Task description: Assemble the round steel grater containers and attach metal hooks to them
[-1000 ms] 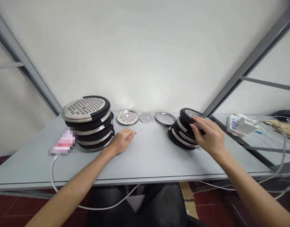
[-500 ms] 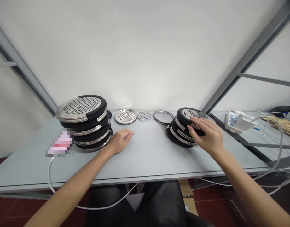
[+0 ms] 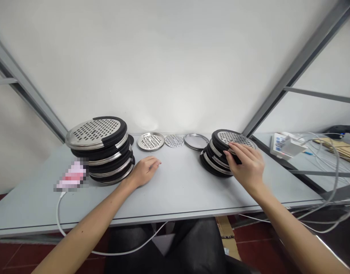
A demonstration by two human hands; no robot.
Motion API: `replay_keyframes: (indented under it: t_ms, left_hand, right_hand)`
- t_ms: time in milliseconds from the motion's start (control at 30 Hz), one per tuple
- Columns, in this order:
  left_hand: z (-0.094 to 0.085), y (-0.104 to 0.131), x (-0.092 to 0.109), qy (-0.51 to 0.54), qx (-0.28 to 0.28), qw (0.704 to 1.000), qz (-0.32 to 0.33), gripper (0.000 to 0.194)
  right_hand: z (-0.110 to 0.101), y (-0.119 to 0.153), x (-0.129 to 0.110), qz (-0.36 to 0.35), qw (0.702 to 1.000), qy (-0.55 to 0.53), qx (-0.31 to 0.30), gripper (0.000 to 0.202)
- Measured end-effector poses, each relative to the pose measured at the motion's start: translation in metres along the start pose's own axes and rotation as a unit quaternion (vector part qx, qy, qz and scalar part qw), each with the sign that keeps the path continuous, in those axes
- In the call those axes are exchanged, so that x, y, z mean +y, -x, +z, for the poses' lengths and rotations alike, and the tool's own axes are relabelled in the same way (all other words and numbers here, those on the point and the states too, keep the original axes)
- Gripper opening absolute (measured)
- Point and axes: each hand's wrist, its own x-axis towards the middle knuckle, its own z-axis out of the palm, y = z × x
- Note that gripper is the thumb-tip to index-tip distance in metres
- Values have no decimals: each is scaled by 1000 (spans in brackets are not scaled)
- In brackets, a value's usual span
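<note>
My right hand (image 3: 246,163) is at the near right edge of the right stack, its thumb and fingers closed on the rim of the top perforated disc (image 3: 230,137). Below that disc, black and silver rims make up the rest of the right stack (image 3: 216,161). On the table beside the left stack (image 3: 106,161) rests my left hand (image 3: 145,170), its fingers curled together with nothing visible in them. A perforated metal disc with a partly black rim (image 3: 96,133) tops the left stack.
Along the wall lie a round grater plate (image 3: 151,141), a thin perforated disc (image 3: 174,140) and a plain metal ring or tray (image 3: 196,141). A blurred pink item (image 3: 72,176) with a white cable (image 3: 58,213) is at left. A power strip (image 3: 277,146) stands beyond the right frame post.
My right hand has shifted slightly left, and its fingers have drawn closer around the top disc's rim. The whole view has moved a little; my left hand stays on the table.
</note>
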Motion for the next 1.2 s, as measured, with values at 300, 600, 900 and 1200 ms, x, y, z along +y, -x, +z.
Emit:
replay_keyframes:
  t_ms: [300, 600, 900, 1200]
  left_hand:
    - [0, 0, 1, -6, -5, 1000, -3, 31]
    - [-1, 0, 3, -6, -12, 1000, -3, 32]
    - [-1, -1, 5, -10, -18, 1000, -5, 31]
    - [-1, -2, 3, -33, -23, 999, -5, 23]
  right_hand:
    - [11, 7, -10, 54, 997, 44, 45, 27]
    - [17, 15, -14, 65, 997, 24, 34, 27]
    - [7, 13, -20, 50, 997, 40, 50, 40]
    - [14, 10, -92, -140, 960, -221, -99, 27]
